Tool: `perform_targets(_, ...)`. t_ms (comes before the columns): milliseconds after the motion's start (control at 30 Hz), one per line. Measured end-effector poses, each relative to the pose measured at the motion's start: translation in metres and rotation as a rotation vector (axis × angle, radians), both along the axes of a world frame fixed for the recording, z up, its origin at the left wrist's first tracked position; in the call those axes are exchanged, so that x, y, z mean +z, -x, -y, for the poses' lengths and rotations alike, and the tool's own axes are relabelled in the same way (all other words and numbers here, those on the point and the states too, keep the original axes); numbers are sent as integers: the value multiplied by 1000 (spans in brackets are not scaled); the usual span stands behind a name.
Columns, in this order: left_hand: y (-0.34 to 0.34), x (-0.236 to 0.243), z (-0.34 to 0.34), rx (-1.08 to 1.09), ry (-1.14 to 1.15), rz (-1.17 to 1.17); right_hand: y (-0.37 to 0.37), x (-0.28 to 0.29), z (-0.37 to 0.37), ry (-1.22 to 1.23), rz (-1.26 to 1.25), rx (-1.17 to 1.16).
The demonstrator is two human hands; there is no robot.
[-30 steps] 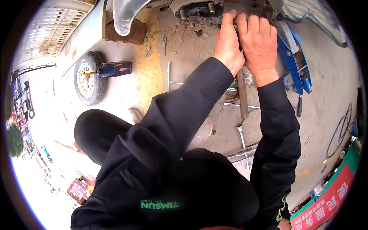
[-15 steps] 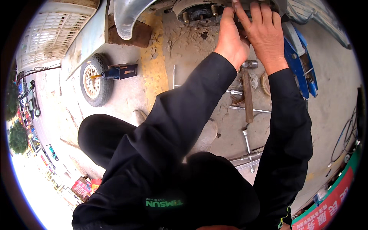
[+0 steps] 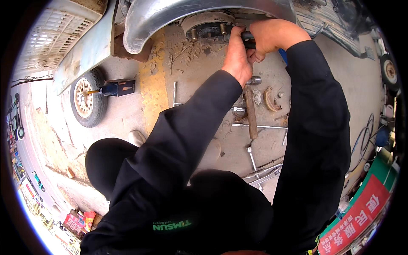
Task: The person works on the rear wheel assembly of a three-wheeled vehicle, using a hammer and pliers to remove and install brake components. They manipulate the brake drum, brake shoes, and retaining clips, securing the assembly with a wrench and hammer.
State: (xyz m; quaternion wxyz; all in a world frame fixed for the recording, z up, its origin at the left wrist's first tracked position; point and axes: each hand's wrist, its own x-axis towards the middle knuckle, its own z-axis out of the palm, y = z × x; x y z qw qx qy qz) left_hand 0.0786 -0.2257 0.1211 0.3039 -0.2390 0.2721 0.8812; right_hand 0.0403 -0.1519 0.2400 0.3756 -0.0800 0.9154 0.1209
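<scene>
Below a curved grey fender [image 3: 161,12] at the top sits a dirty wheel hub [image 3: 197,19] with protruding studs. My left hand [image 3: 238,57] is closed on a dark metal part [image 3: 247,36] beside the hub, thumb upward. My right hand [image 3: 272,36] grips the same part from the right, fingers curled down; what exactly the part is I cannot make out. Under my hands lies a hammer [image 3: 250,112] with a wooden handle, near a curved brake shoe [image 3: 271,100] and metal wrenches [image 3: 251,157].
A detached wheel [image 3: 83,108] and a dark box [image 3: 125,87] lie at the left, below a metal board [image 3: 89,55] and white crate [image 3: 63,29]. A metal bar [image 3: 259,126] crosses the floor [image 3: 318,127]. At the far right are another wheel [image 3: 389,70], looped hoses [image 3: 365,140] and a red banner [image 3: 352,214].
My right hand has turned from back-up with fingers upward to curled sideways around the part, its arm swinging outward. The view has shifted, showing more of the fender.
</scene>
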Motion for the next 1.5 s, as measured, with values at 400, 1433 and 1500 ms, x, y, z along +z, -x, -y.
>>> perform_targets(400,6,-25,-20,-37,-170,-45,12,-9,4,35,0,-198)
perform_targets(1433,-7,-15,-9,45,-5,-17,9,-26,-14,184,229,-532)
perform_targets(1500,-12,-12,1,15,15,-1,-9,-32,-24,443,154,-629)
